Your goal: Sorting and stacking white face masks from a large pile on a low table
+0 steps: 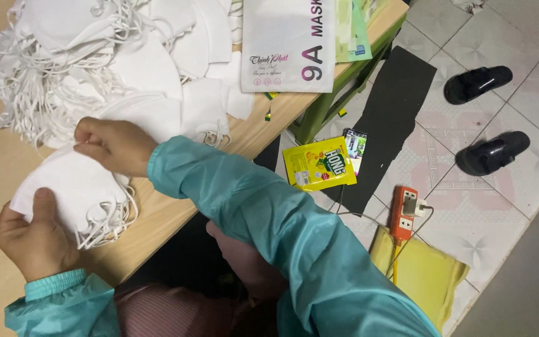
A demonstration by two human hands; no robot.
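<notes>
My left hand [32, 240] grips the near edge of a small stack of folded white face masks [73, 187], thumb on top. My right hand [113, 145], in a teal sleeve, pinches the far top edge of the same stack. The stack's white ear loops [110, 224] hang out toward the table edge. A large loose heap of white masks with tangled loops [101, 62] lies just beyond the hands on the wooden table [157, 218].
A white printed mask pouch [288, 43] lies at the table's far right. On the tiled floor: a yellow packet [318, 163], an orange power strip [403, 212], a yellow padded bag [422, 271], a black mat [388, 118], two black sandals [491, 153].
</notes>
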